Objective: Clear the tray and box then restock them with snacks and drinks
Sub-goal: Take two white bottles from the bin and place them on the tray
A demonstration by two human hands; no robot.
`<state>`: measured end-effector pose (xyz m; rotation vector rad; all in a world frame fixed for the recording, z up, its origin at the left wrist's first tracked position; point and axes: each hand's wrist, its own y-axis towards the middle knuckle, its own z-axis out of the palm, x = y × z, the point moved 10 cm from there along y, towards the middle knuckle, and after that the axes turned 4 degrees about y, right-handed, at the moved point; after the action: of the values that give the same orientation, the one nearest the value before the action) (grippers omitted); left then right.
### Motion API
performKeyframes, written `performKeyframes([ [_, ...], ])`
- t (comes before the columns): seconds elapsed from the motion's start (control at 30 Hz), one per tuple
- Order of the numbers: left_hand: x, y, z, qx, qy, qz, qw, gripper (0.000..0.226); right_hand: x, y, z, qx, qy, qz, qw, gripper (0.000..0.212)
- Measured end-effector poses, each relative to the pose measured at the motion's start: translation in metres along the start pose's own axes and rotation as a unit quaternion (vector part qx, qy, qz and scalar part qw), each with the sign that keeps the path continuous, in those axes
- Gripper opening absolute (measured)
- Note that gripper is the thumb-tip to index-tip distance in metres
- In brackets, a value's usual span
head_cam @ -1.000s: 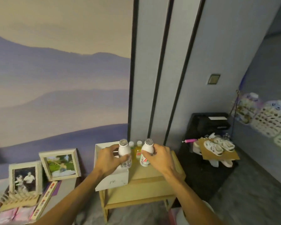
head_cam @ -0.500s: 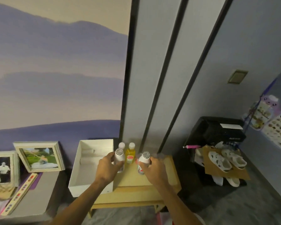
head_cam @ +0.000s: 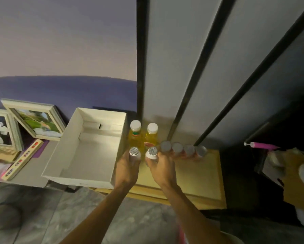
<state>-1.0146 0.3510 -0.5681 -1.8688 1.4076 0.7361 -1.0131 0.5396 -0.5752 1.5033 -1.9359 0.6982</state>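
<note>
Left hand: our left hand (head_cam: 127, 169) grips a small white foil-capped bottle (head_cam: 134, 153), upright, just right of the box.
Right hand: our right hand (head_cam: 162, 169) grips a second white foil-capped bottle (head_cam: 152, 153).
Box: the open white cardboard box (head_cam: 63, 159) sits empty at the light wooden table's (head_cam: 200, 173) left end.
Others: two yellow white-capped bottles (head_cam: 135, 134) stand behind; four foil-topped bottles (head_cam: 183, 150) line up rightward.

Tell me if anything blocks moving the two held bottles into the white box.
Nothing visible does. The left hand and right hand each hold a bottle beside the white box, which is open and empty.
</note>
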Motion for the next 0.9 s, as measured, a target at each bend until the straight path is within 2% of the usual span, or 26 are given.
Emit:
performKeyframes([
  [0.2,0.032,0.029,0.027,0.016,0.05,-0.03,0.998,0.024,-0.025,0.002,0.033,-0.035,0.015,0.034,0.999,0.04],
  [0.33,0.039,0.032,0.032,0.001,0.03,-0.047,0.998,0.029,-0.023,-0.002,0.032,-0.067,0.019,0.051,0.996,0.041],
  [0.43,0.047,0.036,0.039,0.018,0.03,-0.048,0.998,0.029,-0.021,-0.003,0.034,-0.057,0.019,0.063,0.996,0.045],
  [0.57,0.028,0.033,0.031,0.047,0.057,-0.032,0.997,0.044,-0.017,-0.009,0.03,-0.025,0.016,0.059,0.998,0.057],
  [0.67,-0.004,0.027,0.004,0.028,0.032,0.019,0.999,0.063,-0.002,-0.016,0.0,-0.039,0.018,0.03,0.999,0.063],
  [0.73,-0.029,0.022,-0.019,0.024,0.045,0.078,0.996,0.067,0.012,-0.017,-0.031,-0.052,0.0,0.015,0.999,0.068],
  [0.83,-0.07,0.016,-0.064,0.025,0.101,0.143,0.984,0.071,0.042,-0.011,-0.085,-0.063,-0.044,-0.013,0.997,0.083],
  [0.9,-0.095,0.016,-0.096,0.029,0.155,0.167,0.973,0.083,0.073,-0.005,-0.119,-0.043,-0.081,-0.034,0.995,0.099],
])
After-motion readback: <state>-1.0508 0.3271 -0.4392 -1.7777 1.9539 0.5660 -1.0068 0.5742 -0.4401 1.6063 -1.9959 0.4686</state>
